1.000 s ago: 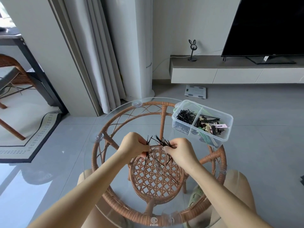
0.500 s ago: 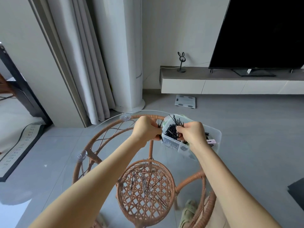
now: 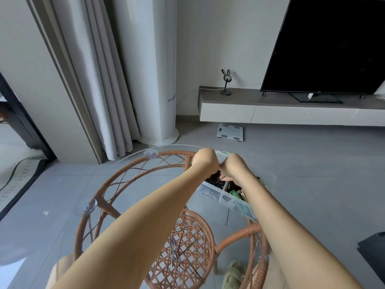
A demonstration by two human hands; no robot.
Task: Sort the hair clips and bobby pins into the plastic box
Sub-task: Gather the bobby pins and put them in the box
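Note:
A clear plastic box [image 3: 227,198] with compartments stands at the far right of the round glass table [image 3: 133,161]. Its left compartment holds black bobby pins [image 3: 212,180]; the one beside it holds green and dark hair clips [image 3: 235,193]. My left hand [image 3: 205,160] and my right hand [image 3: 234,166] are pressed together over the pin compartment. Their fingers curl down into it around a bunch of pins, and the fingertips are mostly hidden. More loose bobby pins [image 3: 181,247] lie scattered on the glass near me. A single pin [image 3: 227,217] lies just in front of the box.
The glass top sits on a wicker frame [image 3: 108,184] with suction cups. Beyond it are grey floor tiles, a bathroom scale [image 3: 230,132], curtains, a white column unit, and a low TV bench with a large screen [image 3: 325,44].
Both hands carried a bunch of bobby pins from the table's middle to the box and have now sunk into its pin compartment. The camera tilted up and came closer.

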